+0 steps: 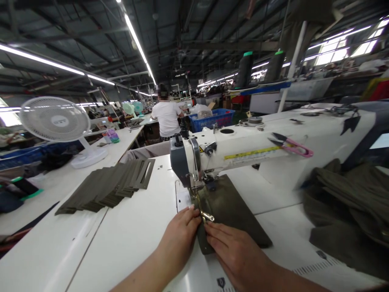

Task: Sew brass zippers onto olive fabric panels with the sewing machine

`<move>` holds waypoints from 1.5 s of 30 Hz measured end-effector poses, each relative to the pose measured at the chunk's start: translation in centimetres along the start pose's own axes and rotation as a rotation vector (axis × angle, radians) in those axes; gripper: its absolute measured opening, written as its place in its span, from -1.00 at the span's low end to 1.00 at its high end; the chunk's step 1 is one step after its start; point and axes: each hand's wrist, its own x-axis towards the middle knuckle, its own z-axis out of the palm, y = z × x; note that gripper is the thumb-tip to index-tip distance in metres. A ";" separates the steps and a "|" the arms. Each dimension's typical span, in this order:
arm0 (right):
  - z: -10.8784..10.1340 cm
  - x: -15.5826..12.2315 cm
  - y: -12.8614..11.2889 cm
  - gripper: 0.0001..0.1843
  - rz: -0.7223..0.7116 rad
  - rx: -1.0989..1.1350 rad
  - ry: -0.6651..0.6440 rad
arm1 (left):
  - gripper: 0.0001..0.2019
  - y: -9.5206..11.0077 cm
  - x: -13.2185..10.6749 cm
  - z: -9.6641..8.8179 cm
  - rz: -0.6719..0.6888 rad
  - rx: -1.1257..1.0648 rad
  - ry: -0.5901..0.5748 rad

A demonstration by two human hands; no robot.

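A dark olive fabric panel (235, 211) lies on the sewing machine bed, its far part under the machine head (187, 162). Along its left side runs a zipper with a shiny gold-coloured pull (208, 216), just in front of the presser foot (197, 184). My left hand (179, 233) is closed at the panel's left edge, fingertips together beside the zipper; its thumb is partly hidden. To the right of the pull, my right hand (234, 249) rests on the panel with fingers stretched out and flat, close to the zipper. The needle itself is too small to make out.
Overlapping olive frame-shaped pieces (112, 184) lie left of the machine. Pink-handled snips (293, 147) rest on the machine arm. Bunched olive fabric (343, 219) sits at right. A white fan (56, 121) stands at left; a person in white (166, 115) works ahead.
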 end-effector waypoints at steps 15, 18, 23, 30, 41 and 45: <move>-0.5 2.3 1.7 -0.68 0.082 0.114 -0.117 | -0.74 -2.3 2.1 0.3 -0.036 -0.089 -0.056; -1.6 2.7 2.0 -0.74 0.197 0.206 -0.163 | -0.70 -1.9 2.2 -0.5 -0.064 -0.079 -0.132; -0.5 4.5 4.0 -0.86 0.419 -0.024 -0.142 | -0.58 -0.7 2.3 -1.5 -0.117 -0.024 -0.198; 2.4 5.5 6.0 -0.85 0.376 -0.164 -0.177 | -0.64 -0.6 2.2 -0.9 -0.142 0.018 -0.174; 2.3 6.0 6.9 -0.87 0.508 -0.131 -0.188 | -0.66 -1.1 2.4 -0.4 -0.131 -0.031 -0.162; 2.1 6.1 7.2 -0.84 0.580 -0.083 -0.225 | -0.58 -1.1 2.1 -0.1 -0.126 -0.058 -0.156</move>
